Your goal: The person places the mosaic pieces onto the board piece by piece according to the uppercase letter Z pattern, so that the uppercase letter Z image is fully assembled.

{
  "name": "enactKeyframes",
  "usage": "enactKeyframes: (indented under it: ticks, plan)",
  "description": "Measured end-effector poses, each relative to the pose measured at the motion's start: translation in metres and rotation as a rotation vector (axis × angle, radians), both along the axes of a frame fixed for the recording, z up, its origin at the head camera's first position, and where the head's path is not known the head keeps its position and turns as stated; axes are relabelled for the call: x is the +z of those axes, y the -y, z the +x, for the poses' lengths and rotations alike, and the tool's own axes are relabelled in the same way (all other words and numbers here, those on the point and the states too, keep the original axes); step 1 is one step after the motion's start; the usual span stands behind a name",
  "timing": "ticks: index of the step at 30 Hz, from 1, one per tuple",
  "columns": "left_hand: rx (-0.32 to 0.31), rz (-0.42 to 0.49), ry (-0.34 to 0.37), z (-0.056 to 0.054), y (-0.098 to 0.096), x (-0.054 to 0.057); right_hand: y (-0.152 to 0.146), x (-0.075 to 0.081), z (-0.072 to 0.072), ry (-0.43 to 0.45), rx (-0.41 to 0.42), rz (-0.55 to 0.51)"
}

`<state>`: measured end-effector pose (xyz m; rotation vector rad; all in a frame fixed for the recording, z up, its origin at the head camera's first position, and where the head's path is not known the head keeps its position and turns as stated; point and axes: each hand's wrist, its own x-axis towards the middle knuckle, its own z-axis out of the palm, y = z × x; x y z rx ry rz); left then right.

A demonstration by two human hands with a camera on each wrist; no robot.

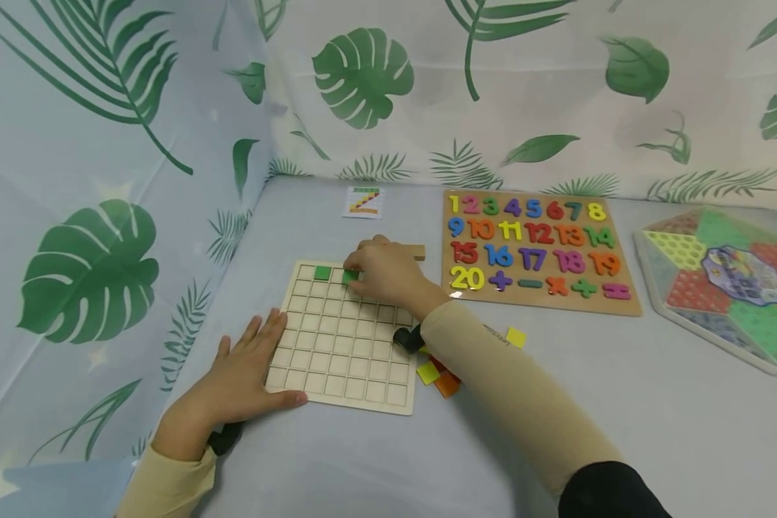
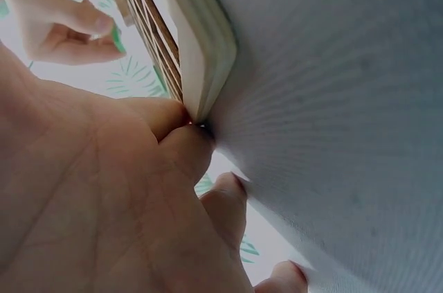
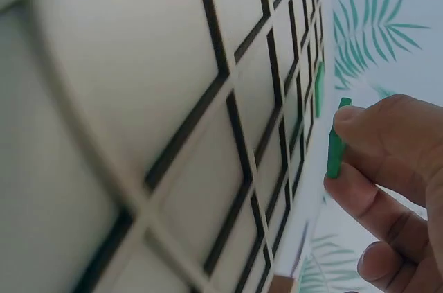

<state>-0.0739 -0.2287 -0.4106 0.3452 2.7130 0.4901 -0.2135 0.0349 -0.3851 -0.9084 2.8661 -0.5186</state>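
A wooden grid board [image 1: 337,345] with square cells lies on the table. One green square tile [image 1: 321,273] sits in its far row, toward the left. My right hand [image 1: 388,270] is over the board's far edge and pinches another green tile [image 3: 336,142] between thumb and finger. In the right wrist view that tile is held on edge, just off the board's face. My left hand [image 1: 242,374] rests at the board's left side with fingers spread, the fingers [image 2: 190,147] right at its edge and the thumb by the near corner.
Yellow, red and orange tiles [image 1: 448,384] lie right of the board, partly under the right sleeve. A wooden strip [image 1: 416,252] and a pattern card [image 1: 363,202] lie beyond it. Farther right are a number puzzle board [image 1: 542,252] and a hexagonal game board [image 1: 719,345].
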Motion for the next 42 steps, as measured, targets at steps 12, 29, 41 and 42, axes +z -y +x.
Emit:
enactKeyframes:
  ticks: [12, 29, 41, 42]
  plan:
    - [0.002, 0.008, -0.004, 0.0, -0.002, 0.003, 0.018, -0.01, -0.011, 0.03, -0.016, 0.076]
    - [-0.005, -0.001, -0.012, 0.0, -0.003, 0.005, 0.023, -0.013, -0.016, 0.014, 0.018, 0.095]
    - [-0.001, -0.001, -0.005, 0.0, -0.005, 0.006, 0.01, -0.005, -0.003, 0.05, -0.016, 0.007]
    - [0.002, 0.001, -0.004, 0.0, -0.004, 0.006, 0.007, -0.004, -0.001, 0.045, -0.011, -0.001]
